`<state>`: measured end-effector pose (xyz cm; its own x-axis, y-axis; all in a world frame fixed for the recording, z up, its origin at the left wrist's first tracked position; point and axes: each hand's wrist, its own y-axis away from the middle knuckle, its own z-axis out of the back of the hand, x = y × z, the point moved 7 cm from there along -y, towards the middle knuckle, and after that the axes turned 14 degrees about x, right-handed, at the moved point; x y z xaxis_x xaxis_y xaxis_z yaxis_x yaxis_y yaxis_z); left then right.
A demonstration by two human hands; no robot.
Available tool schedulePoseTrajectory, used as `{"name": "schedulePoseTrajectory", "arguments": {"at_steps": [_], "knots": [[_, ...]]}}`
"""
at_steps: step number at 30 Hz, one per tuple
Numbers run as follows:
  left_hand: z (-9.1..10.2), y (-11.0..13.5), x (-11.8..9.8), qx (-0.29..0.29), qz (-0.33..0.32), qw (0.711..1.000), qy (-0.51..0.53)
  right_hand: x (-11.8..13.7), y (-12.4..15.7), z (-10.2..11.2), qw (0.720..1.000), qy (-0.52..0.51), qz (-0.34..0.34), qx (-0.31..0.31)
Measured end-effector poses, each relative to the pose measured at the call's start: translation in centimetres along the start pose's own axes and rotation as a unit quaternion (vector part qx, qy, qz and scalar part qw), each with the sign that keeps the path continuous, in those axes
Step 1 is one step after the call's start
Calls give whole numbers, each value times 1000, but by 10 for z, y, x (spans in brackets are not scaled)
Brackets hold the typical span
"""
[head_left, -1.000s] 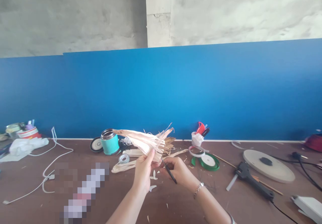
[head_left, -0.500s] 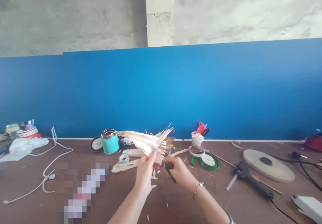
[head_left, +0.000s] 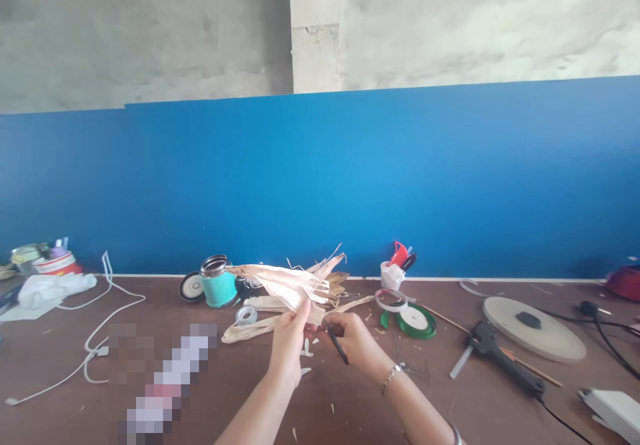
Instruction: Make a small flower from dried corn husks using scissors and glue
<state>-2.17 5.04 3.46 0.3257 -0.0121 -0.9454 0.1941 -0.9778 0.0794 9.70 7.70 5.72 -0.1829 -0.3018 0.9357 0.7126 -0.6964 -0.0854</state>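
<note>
My left hand (head_left: 286, 341) is closed on a bundle of dried, pale husk strips (head_left: 280, 281) and holds it up above the brown table (head_left: 200, 405); the strips fan out to the left. My right hand (head_left: 353, 341) sits just to the right of it, closed on a thin black tool (head_left: 336, 343) whose tip meets the base of the bundle. A bracelet circles my right wrist. More husk strips (head_left: 250, 328) lie on the table under the hands.
A teal jar (head_left: 217, 281), a tape roll (head_left: 246, 314) and a green ribbon spool (head_left: 414, 319) lie behind the hands. A black glue gun (head_left: 500, 358), a round wooden disc (head_left: 533, 337) and cables lie at the right. A white cable (head_left: 103, 325) and containers are at the left. A blue board backs the table.
Both hands have edged slightly away from me, and the husk bundle has tipped a little lower. Both grips are unchanged.
</note>
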Motion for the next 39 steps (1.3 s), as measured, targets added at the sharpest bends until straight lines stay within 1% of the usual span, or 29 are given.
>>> {"name": "schedulePoseTrajectory", "arguments": {"at_steps": [4,6,8,10,12,13,14,16,18,19,22,26,30,32,34,36,39], "knots": [[-1,-2,0,9,-2,1000,17,3,1,0,1000,2,-3,1],[3,-4,-2,-2,-12,999,34,0,3,1,999,11,-32,11],[9,-6,-7,-17,-29,998,51,-8,6,2,996,3,-76,38],[15,-9,-13,-22,-49,996,65,-16,9,0,990,-22,-112,88],[19,-11,-19,-21,-67,994,81,-22,10,-2,982,-63,-127,128],[21,-11,-21,-23,-71,993,91,-23,9,-1,980,-90,-122,125],[21,-11,-22,-24,-72,992,101,-24,8,1,981,-122,-111,102],[17,-9,-21,-13,-64,991,120,-23,4,9,979,-191,-73,17],[7,-6,-19,20,-47,990,131,-20,2,13,966,-250,-27,-63],[0,-4,-17,41,-38,990,133,-18,2,13,959,-270,-9,-88],[-16,2,-11,95,-17,987,128,-12,3,10,946,-298,19,-129],[-21,4,-5,114,-25,987,110,-12,4,8,948,-285,10,-144],[-19,2,-1,118,-27,989,86,-11,3,2,955,-274,-18,-114],[-17,0,-2,120,-23,989,83,-10,3,-2,961,-260,-49,-83],[-12,-3,-7,110,-35,990,83,-10,5,-2,966,-236,-88,-54],[-3,-7,-15,84,-63,991,88,-14,7,-2,971,-209,-119,-12],[14,-14,-24,38,-99,991,81,-22,8,-4,972,-165,-139,90]]}}
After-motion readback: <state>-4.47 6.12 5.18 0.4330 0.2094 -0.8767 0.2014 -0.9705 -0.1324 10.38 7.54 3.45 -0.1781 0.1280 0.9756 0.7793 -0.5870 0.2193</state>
